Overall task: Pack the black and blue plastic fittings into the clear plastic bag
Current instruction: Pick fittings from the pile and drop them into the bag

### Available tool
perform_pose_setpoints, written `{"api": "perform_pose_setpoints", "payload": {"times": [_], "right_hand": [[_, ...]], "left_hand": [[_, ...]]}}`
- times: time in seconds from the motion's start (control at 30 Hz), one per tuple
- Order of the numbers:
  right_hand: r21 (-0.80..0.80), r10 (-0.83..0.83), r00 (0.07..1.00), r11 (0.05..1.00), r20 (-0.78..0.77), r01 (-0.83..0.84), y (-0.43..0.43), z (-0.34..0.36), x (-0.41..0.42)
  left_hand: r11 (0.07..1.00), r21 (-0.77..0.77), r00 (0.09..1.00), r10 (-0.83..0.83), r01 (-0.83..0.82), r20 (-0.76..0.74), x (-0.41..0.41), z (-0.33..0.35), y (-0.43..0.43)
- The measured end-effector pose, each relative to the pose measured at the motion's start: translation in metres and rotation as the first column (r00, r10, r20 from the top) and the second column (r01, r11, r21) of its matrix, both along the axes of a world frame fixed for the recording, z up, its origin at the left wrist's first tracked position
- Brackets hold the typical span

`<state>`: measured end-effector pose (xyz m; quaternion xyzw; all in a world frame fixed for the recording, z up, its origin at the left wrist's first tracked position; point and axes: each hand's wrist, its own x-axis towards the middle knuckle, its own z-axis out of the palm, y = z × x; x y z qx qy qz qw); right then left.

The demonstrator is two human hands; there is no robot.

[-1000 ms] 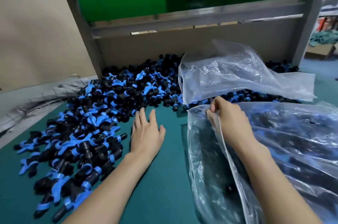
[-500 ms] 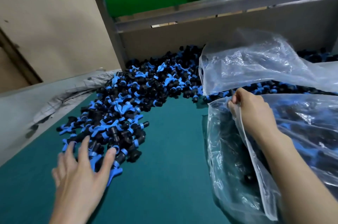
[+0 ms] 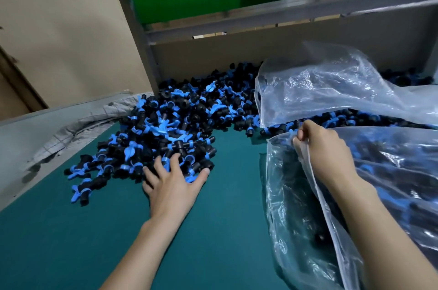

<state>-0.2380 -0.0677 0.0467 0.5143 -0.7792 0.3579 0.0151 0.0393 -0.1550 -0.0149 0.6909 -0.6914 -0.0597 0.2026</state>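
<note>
A big heap of black and blue plastic fittings (image 3: pixel 170 128) lies on the green table top (image 3: pixel 213 242), stretching from the left to the back wall. My left hand (image 3: pixel 173 185) lies flat with spread fingers against the near edge of the heap, fingertips touching fittings, holding nothing. My right hand (image 3: pixel 324 150) pinches the rim of the clear plastic bag (image 3: pixel 308 230) and holds its mouth up. Dark fittings show through the bag's wall.
A second clear bag (image 3: pixel 331 90) lies crumpled over the fittings at the back right. A cardboard wall (image 3: pixel 237 57) and grey metal frame (image 3: pixel 142 52) close the back. Grey cloth (image 3: pixel 78 128) lines the table's left edge.
My left hand swung out to the left and low, then came back forward onto the near edge of the heap. My right hand kept its grip on the bag rim. The view shifted left.
</note>
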Motion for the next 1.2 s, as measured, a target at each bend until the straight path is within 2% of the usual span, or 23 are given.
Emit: {"api": "perform_pose_setpoints", "payload": {"times": [0.23,0.4,0.53,0.77,0.83,0.93,1.03,1.13,1.17,1.2], "right_hand": [[0.014,-0.010,1.000,1.000,-0.010,0.010,-0.001,-0.001,0.000],[0.010,-0.002,0.999,1.000,-0.034,0.002,0.000,-0.003,-0.001],[0.017,-0.007,0.999,1.000,-0.037,0.008,-0.001,-0.003,-0.001],[0.004,-0.009,0.999,1.000,-0.047,0.009,-0.002,-0.004,-0.001],[-0.003,-0.007,0.999,1.000,-0.043,0.007,-0.002,-0.005,-0.001],[-0.006,-0.003,0.999,1.000,-0.047,0.003,-0.003,-0.005,-0.001],[-0.007,-0.011,0.999,1.000,-0.039,0.011,-0.002,-0.005,0.000],[0.005,-0.018,0.999,1.000,-0.031,0.018,-0.002,-0.005,0.000],[0.009,-0.016,0.999,1.000,-0.032,0.016,-0.002,-0.004,0.000],[0.012,-0.013,0.999,1.000,-0.033,0.014,-0.002,-0.004,0.000]], "left_hand": [[0.999,-0.043,1.000,-0.021,0.021,0.007,-0.004,-0.003,-0.012],[0.994,-0.092,0.992,-0.071,0.061,-0.105,0.000,-0.002,-0.004],[0.986,-0.130,0.983,-0.120,0.102,-0.137,0.000,0.000,0.000],[0.954,-0.236,0.983,-0.185,0.183,0.017,-0.012,0.006,-0.010],[0.954,-0.256,0.985,-0.170,0.158,-0.023,-0.014,0.011,-0.015],[0.904,-0.408,0.973,-0.197,0.132,-0.122,-0.013,0.015,-0.014],[0.833,-0.540,0.902,-0.320,0.122,-0.290,-0.012,0.017,-0.003],[0.842,-0.533,0.777,-0.389,0.081,-0.496,-0.022,0.023,0.011],[0.850,-0.523,0.716,-0.404,0.063,-0.570,-0.029,0.026,0.017],[0.869,-0.493,0.615,-0.412,0.044,-0.672,-0.038,0.030,0.022]]}}
